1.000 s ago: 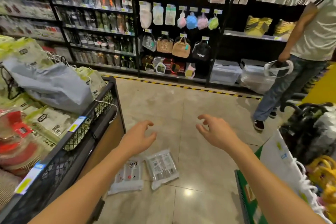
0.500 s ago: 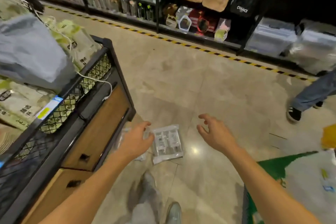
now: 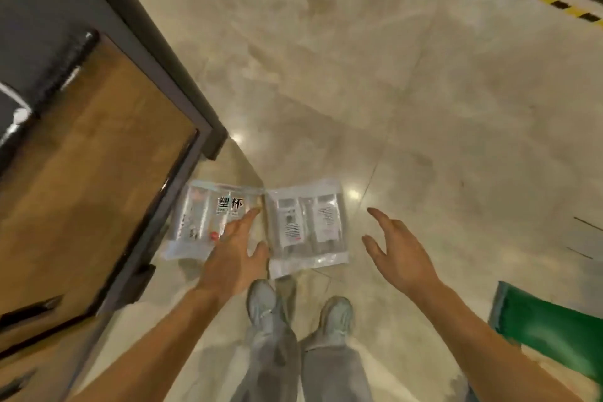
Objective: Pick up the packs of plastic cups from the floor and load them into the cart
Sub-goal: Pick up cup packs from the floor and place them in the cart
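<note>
Two cup packs [image 3: 257, 222] side by side on floor [image 3: 359, 75]; left hand [image 3: 235, 258] over them, spread

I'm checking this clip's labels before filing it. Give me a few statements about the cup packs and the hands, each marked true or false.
1. Two packs lie flat on the floor, side by side. True: left pack, right pack.
2. The right hand grips a pack. False: it is open and apart from both.
3. The left hand reaches over the left pack. True.
4. The packs sit on top of the display stand. False: they lie on the floor beside its corner.
5. Both hands are empty. True.
</note>
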The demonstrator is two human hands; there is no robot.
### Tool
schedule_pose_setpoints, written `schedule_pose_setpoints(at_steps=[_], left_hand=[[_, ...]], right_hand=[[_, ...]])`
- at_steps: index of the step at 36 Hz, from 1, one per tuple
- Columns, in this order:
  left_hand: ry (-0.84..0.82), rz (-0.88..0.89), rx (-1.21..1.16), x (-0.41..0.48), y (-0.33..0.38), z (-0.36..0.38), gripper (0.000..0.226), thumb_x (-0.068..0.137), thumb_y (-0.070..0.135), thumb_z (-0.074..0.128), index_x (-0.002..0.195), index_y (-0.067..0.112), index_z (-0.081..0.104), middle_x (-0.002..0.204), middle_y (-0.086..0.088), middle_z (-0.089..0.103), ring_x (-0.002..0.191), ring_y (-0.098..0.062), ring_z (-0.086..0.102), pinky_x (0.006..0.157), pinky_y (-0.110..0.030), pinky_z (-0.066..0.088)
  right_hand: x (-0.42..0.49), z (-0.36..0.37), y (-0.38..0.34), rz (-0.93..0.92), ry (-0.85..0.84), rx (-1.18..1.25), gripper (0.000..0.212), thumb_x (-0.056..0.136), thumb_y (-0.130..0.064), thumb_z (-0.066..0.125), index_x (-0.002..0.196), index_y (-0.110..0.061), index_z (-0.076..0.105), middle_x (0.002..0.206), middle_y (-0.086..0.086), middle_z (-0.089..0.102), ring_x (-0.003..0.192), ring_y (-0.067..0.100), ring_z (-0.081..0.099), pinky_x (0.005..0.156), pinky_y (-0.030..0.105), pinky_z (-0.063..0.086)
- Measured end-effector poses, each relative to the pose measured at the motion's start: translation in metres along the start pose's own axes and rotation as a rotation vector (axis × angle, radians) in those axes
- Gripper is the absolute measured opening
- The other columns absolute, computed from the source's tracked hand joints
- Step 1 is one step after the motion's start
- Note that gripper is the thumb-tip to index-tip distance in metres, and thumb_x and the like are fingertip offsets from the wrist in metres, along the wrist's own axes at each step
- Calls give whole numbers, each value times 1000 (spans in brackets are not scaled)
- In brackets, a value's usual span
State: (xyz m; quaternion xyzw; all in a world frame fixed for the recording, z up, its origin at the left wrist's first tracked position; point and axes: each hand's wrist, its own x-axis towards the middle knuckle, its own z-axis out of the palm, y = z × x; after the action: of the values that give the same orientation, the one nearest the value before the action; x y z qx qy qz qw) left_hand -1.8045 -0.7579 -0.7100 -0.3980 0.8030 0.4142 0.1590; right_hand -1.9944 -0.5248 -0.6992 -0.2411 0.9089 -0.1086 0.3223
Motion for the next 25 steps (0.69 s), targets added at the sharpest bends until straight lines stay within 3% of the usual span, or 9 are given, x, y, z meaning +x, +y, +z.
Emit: schedule_pose_setpoints(at_steps=[3,7,9,12,15,20,25], left_hand=[[-7,6,38,68,-43,53,69,92,32,56,152,36,22,144,-2,42,128,-23,47,103,-36,40],[-100,-37,110,147,-100,124,74,94,38,53,150,50,6,133,-3,45,116,-22,55,93,-39,48],[-151,-79,110,179,-126,156,75,93,40,53,145,58,1,139,-1,39,114,-22,56,94,-43,49],[-187,-156,16,207,-160,198,73,94,41,52,140,65,1,151,9,27,121,-21,51,98,-41,48],[-203,-117,-196,217,-179,227,80,93,36,58,136,72,1,156,12,27,133,-22,44,103,-46,47],[-78,-88,-285,204,-165,229,82,93,24,62,142,65,9,155,7,27,142,-18,30,113,-49,34],[-43,-33,-272,156,-108,166,77,95,25,59,147,57,12,144,2,35,138,-16,32,115,-46,31]], right_hand=[[74,67,30,-38,-14,-33,58,99,-47,44,152,-40,21,134,4,50,114,25,57,82,40,52],[158,158,68,-102,-44,-62,61,99,-49,44,154,-40,19,133,6,50,113,25,54,80,42,53],[189,198,86,-100,-71,-55,62,99,-48,44,155,-39,18,137,11,48,115,29,54,82,42,52],[220,249,109,-44,-141,-40,66,98,-50,45,154,-44,9,149,19,33,117,38,56,90,47,51],[231,282,124,-12,-129,34,69,98,-47,48,153,-49,7,153,18,21,119,42,52,96,49,48],[214,277,129,-1,-61,122,64,99,-40,51,150,-54,14,154,17,22,131,43,41,103,57,45],[166,195,92,-4,12,152,63,97,-37,54,152,-43,25,148,24,30,130,45,40,105,55,42]])
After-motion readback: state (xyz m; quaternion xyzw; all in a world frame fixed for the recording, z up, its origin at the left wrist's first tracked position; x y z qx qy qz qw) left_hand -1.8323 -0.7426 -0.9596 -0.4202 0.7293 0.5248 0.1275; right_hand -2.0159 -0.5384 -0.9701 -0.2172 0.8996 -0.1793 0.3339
